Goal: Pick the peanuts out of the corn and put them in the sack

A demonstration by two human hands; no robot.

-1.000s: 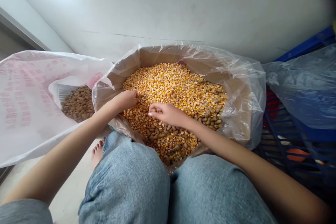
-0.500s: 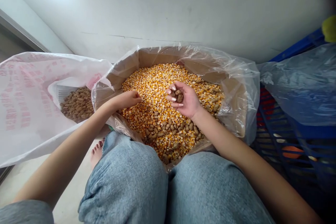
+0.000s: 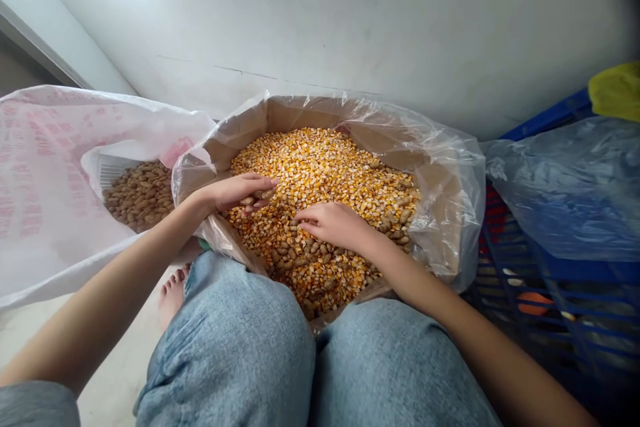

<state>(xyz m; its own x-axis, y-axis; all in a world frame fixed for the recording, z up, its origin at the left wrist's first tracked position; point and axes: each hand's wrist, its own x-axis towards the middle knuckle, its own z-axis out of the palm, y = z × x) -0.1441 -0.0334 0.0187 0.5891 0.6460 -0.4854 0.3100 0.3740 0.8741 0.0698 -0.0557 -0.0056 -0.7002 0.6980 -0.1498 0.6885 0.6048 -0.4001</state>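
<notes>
My left hand [image 3: 241, 192] is over the left side of the corn kernels [image 3: 315, 160], its fingers curled around a few unshelled peanuts [image 3: 247, 201] that show beneath them. Palm down, my right hand [image 3: 334, 223] hovers low over the middle of the corn, fingers stretched to the left and slightly bent. Its fingertips are close to loose peanuts [image 3: 313, 249] lying on the kernels; its palm is hidden. The corn fills a cardboard box [image 3: 295, 110] lined with clear plastic [image 3: 440, 140]. More peanuts [image 3: 397, 225] lie at the right side of the corn.
On the left, a white bag [image 3: 45, 187] with red print holds many peanuts [image 3: 143, 197]. A blue slatted crate [image 3: 580, 310] with a plastic sheet [image 3: 575, 180] over it stands at the right. Behind the box rises a pale wall [image 3: 320, 20]. My knees [image 3: 250, 340] are against the near side.
My right hand, which held peanuts palm up, has turned palm down and moved lower toward the loose peanuts. Peanuts now show in my left hand, which has opened out from a loose fist.
</notes>
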